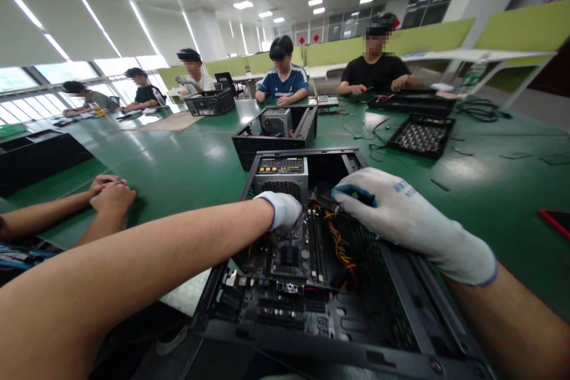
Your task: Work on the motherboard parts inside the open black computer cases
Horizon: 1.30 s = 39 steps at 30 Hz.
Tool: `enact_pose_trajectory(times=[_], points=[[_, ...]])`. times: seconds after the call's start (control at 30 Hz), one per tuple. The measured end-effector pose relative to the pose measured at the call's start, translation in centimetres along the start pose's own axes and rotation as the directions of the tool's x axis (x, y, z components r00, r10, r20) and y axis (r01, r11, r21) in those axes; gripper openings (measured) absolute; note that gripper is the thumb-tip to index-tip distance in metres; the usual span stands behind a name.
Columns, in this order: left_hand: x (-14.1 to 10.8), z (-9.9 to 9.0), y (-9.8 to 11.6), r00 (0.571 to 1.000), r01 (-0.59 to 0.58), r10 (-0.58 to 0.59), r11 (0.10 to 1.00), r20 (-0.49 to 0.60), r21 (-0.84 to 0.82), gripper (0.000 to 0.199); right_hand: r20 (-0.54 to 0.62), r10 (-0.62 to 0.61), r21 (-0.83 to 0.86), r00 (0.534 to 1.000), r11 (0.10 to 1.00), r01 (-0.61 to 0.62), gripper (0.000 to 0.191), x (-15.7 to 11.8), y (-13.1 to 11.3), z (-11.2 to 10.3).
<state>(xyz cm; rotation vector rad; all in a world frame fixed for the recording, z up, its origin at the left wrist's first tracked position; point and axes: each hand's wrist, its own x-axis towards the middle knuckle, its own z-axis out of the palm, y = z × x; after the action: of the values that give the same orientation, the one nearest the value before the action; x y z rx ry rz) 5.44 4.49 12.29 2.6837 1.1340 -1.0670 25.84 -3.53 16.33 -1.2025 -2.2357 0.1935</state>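
An open black computer case (392,285) lies in front of me, with a motherboard (289,255) inside and a grey power supply (280,175) at its far end. My left hand (285,209), in a white glove, reaches down over the motherboard beside the power supply; its fingers are mostly hidden. Over the case's right side is my right hand (378,199), in a white glove with blue on the fingers. Its thumb and fingers are curled together at a dark, ribbed power cable (327,197). Yellow, orange and red wires (341,243) run below it into the case.
Another open case (276,136) stands just beyond mine on the green table (178,160). A co-worker's clasped hands (111,190) rest at left. Further right lie a black tray (421,135) and loose cables (483,110). Several people sit along the far side. A red-edged object (554,222) lies at right.
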Motion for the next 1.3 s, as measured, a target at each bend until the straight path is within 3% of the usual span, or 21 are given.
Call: enact_pose_trajectory(times=[0.4, 0.6, 0.7, 0.8, 0.9, 0.97, 1.07, 1.17, 1.23, 1.3], points=[[-0.5, -0.1, 0.3, 1.000, -0.007, 0.007, 1.000, 0.007, -0.024, 0.046, -0.010, -0.010, 0.010, 1.000, 1.000, 0.010, 0.035, 0.0, 0.3, 0.3], [-0.7, -0.1, 0.1, 0.999, 0.010, -0.014, 0.996, -0.037, -0.091, 0.061, -0.050, -0.012, 0.015, 0.999, 1.000, 0.012, 0.034, -0.1, 0.2, 0.3], [-1.3, -0.3, -0.1, 0.994, 0.013, -0.028, 0.990, -0.108, -0.138, 0.069, -0.112, 0.033, 0.006, 0.993, 0.999, -0.033, 0.037, -0.4, 0.5, 0.5], [-2.5, -0.6, -0.2, 0.974, -0.024, -0.021, 0.981, -0.226, -0.193, 0.071, -0.212, 0.198, 0.037, 0.957, 0.980, -0.195, 0.063, -1.4, 1.2, 0.8], [-4.2, -1.0, -0.1, 0.941, -0.089, 0.004, 0.968, -0.339, -0.235, 0.056, -0.164, 0.443, 0.167, 0.882, 0.893, -0.417, 0.092, -3.1, 2.2, 0.9], [-5.8, -1.2, 0.1, 0.916, -0.127, 0.017, 0.960, -0.400, -0.250, 0.046, -0.051, 0.508, 0.278, 0.860, 0.834, -0.477, 0.092, -4.2, 2.6, 1.1], [-9.0, -1.2, 0.8, 0.859, -0.203, 0.035, 0.939, -0.511, -0.277, 0.035, 0.023, 0.523, 0.492, 0.852, 0.736, -0.465, 0.081, -5.5, 2.6, 1.7], [-13.2, -0.3, 1.7, 0.755, -0.295, 0.059, 0.920, -0.653, -0.257, 0.030, 0.002, 0.541, 0.628, 0.841, 0.653, -0.422, 0.078, -5.9, 1.5, 2.7], [-16.1, 1.1, 2.3, 0.681, -0.334, 0.101, 0.924, -0.726, -0.184, 0.029, -0.006, 0.515, 0.622, 0.857, 0.673, -0.400, 0.078, -5.9, 0.5, 3.7], [-18.7, 2.9, 3.0, 0.632, -0.342, 0.135, 0.932, -0.763, -0.119, 0.023, -0.037, 0.458, 0.549, 0.888, 0.752, -0.365, 0.078, -5.5, -0.6, 5.0]])
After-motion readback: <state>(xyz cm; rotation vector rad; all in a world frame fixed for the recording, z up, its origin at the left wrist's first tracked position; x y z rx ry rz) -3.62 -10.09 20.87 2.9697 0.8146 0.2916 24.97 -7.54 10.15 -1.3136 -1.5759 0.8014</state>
